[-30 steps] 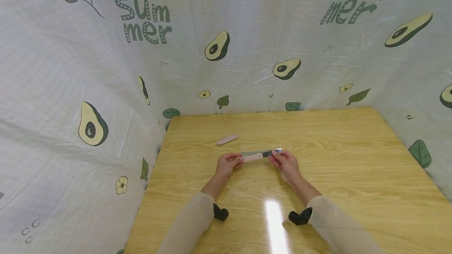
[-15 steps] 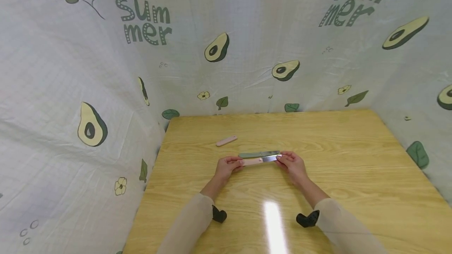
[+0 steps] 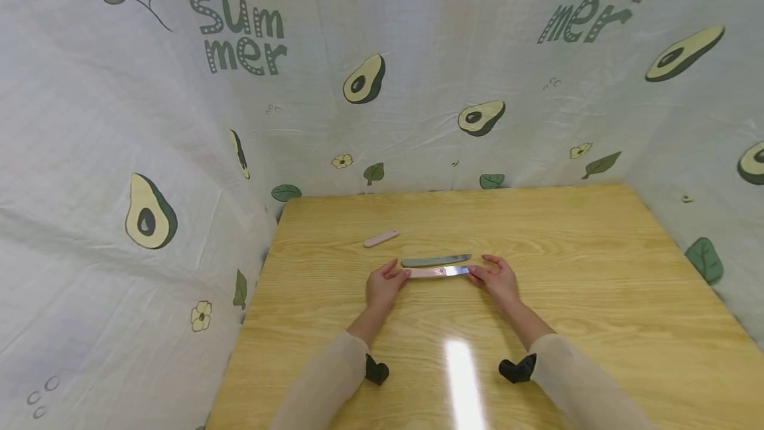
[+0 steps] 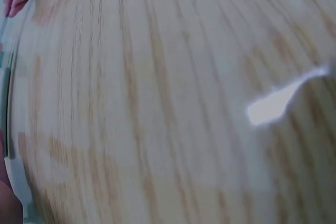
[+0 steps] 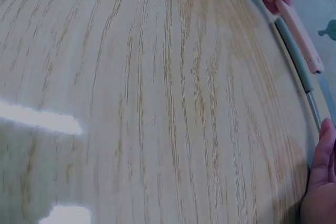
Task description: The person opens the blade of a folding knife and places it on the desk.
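Note:
In the head view, a knife with a pink handle and a bright blade lies level between my two hands. My left hand pinches the end of its handle. The tip of the blade is between the thumb and fingers of my right hand. Just behind, a green-handled knife rests on the table, nearly parallel to the pink one. The right wrist view catches the pink handle beside the green handle. Only slivers of the hands show in the left wrist view.
A slim pink piece with rounded ends lies farther back to the left on the wooden table. A printed cloth hangs along the table's back and sides. Light glares off the tabletop near the front.
The pink-handled knife has come slightly nearer the person, so the green knife behind it shows fully. My right hand has slid right along the blade to its tip.

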A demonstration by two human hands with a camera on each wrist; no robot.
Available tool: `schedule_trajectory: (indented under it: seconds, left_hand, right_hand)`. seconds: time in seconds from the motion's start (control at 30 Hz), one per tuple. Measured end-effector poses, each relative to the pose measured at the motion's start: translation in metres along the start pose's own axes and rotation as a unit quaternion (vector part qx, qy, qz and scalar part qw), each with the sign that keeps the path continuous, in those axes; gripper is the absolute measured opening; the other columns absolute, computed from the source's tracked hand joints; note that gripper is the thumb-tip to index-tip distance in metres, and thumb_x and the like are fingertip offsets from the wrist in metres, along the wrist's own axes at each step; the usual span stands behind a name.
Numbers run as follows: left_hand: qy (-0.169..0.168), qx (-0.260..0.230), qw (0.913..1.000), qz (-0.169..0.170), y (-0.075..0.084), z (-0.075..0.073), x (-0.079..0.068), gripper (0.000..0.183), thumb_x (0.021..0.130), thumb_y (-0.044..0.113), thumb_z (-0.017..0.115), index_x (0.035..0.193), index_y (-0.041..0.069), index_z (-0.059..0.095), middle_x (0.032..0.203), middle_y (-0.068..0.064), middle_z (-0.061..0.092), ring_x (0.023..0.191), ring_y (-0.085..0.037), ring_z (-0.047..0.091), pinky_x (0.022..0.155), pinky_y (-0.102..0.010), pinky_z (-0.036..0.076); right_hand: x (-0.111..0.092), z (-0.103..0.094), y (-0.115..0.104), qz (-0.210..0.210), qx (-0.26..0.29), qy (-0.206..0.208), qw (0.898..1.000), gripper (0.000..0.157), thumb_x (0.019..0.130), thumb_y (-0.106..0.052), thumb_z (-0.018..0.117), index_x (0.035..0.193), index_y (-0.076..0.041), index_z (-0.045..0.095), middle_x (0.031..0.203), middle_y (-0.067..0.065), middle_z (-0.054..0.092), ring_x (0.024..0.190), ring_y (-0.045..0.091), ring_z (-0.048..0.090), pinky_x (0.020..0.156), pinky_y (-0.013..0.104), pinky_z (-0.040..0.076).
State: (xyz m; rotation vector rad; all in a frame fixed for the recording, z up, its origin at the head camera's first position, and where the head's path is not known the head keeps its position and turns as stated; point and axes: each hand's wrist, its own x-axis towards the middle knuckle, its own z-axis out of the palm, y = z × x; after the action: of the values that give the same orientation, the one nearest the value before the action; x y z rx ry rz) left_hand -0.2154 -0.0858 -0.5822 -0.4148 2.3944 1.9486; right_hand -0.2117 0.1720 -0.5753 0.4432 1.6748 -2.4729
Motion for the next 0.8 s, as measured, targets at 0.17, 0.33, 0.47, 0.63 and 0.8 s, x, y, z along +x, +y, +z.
schedule_trajectory:
  seconds: [0.17,0.33,0.47,0.63,0.8]
  left_hand:
    - [0.037,0.070,0.9968,0.012,0.001,0.001,-0.002,0.054,0.079,0.032,0.080,0.126,0.012,0.065,0.092,-0.002,0.077,0.086,-0.014,0.072,0.087,-0.037,0.056]
    - [0.057,0.075,0.9956,0.007,-0.002,0.005,-0.001,0.056,0.079,0.033,0.080,0.128,0.013,0.064,0.092,-0.001,0.077,0.088,-0.013,0.072,0.087,-0.037,0.056]
    - [0.063,0.078,0.9948,0.020,-0.006,0.008,0.002,0.057,0.079,0.034,0.080,0.128,0.011,0.063,0.091,-0.002,0.077,0.087,-0.013,0.072,0.087,-0.036,0.057]
    - [0.068,0.088,0.9935,0.029,-0.004,0.007,0.003,0.057,0.078,0.032,0.081,0.128,0.012,0.064,0.088,-0.001,0.077,0.086,-0.013,0.073,0.089,-0.038,0.056]
    - [0.060,0.098,0.9929,0.030,-0.001,0.005,0.004,0.059,0.078,0.032,0.081,0.130,0.012,0.062,0.087,0.001,0.077,0.085,-0.013,0.073,0.093,-0.040,0.054]
  right_hand:
    - [0.001,0.005,-0.003,0.013,-0.031,0.023,0.999,0.067,0.089,0.009,0.060,0.144,0.004,0.022,0.076,0.001,0.069,0.075,0.013,0.073,0.079,0.024,0.059]
    - [0.000,0.009,-0.010,0.024,-0.053,0.034,0.998,0.071,0.089,0.010,0.060,0.147,0.003,0.020,0.075,0.003,0.068,0.071,0.013,0.073,0.075,0.024,0.060]
    - [0.000,0.010,-0.014,0.038,-0.063,0.027,0.997,0.076,0.089,0.011,0.059,0.150,0.002,0.016,0.075,0.004,0.069,0.070,0.015,0.073,0.074,0.025,0.060]
    - [0.002,0.009,-0.016,0.047,-0.076,0.013,0.996,0.079,0.090,0.010,0.059,0.153,-0.001,0.012,0.076,0.005,0.068,0.072,0.015,0.073,0.074,0.025,0.060]
    - [0.006,0.009,-0.015,0.046,-0.092,0.020,0.995,0.081,0.088,0.009,0.062,0.152,-0.002,0.015,0.074,0.004,0.069,0.068,0.015,0.073,0.070,0.025,0.060]
